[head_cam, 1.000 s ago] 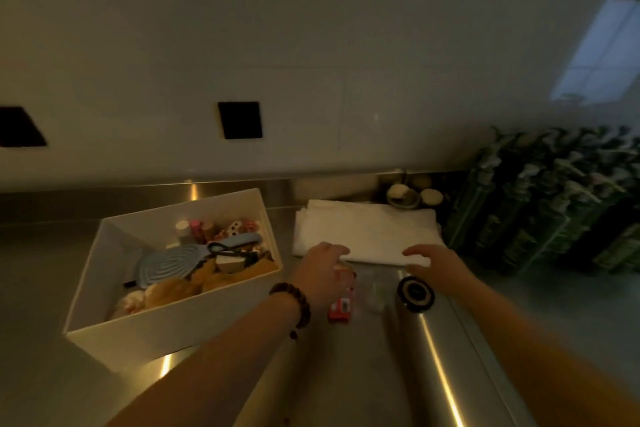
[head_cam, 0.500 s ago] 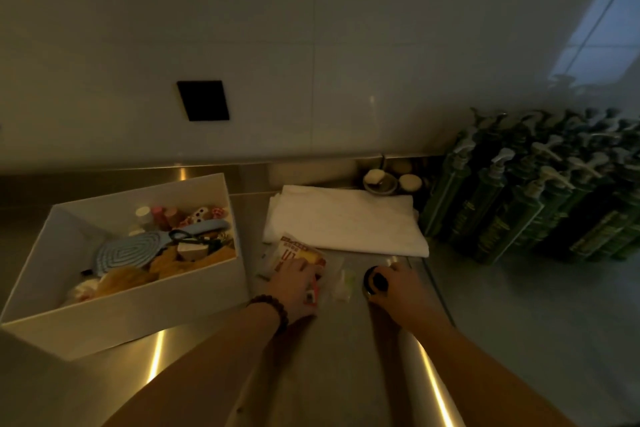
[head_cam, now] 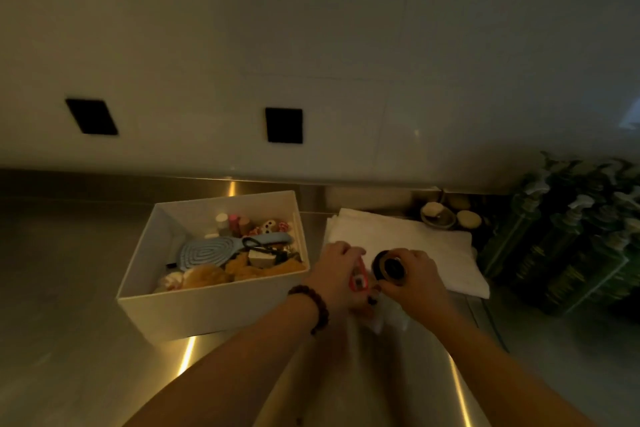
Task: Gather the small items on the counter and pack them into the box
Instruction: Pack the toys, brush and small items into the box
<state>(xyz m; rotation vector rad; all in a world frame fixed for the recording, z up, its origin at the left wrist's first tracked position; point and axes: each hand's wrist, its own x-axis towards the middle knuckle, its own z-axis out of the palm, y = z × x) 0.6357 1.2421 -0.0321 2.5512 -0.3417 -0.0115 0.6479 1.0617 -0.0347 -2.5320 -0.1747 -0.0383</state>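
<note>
Left hand: the left hand (head_cam: 341, 274) is being held curled round a small red packet (head_cam: 358, 279), just right of the box, above the steel counter (head_cam: 69, 340)
Right hand: the right hand (head_cam: 414, 279) is being kept wrapped round a round black jar (head_cam: 389, 266), lid facing the camera, in front of the folded white towel (head_cam: 415, 243)
Between the hands: something pale and clear (head_cam: 377, 321) is being seen below the knuckles; it is too blurred for what it is, or which hand has it, to be told
Box: the white box (head_cam: 214, 308) is being left open on the counter, already part filled with a blue hairbrush (head_cam: 207, 251), black scissors (head_cam: 258, 243), yellow sponges and small bottles
Step in hand: by judgement, the last loose items are being lifted for carrying left to the box
Doing it well: both loads are best being raised clear of the near right wall before being lowered, the jar into a gap beside the sponges, the packet laid flat on top
Risk: the pale item may be being dropped if the grip is being loosened early
Nearby: green pump bottles (head_cam: 571, 246) are being left standing at the right
</note>
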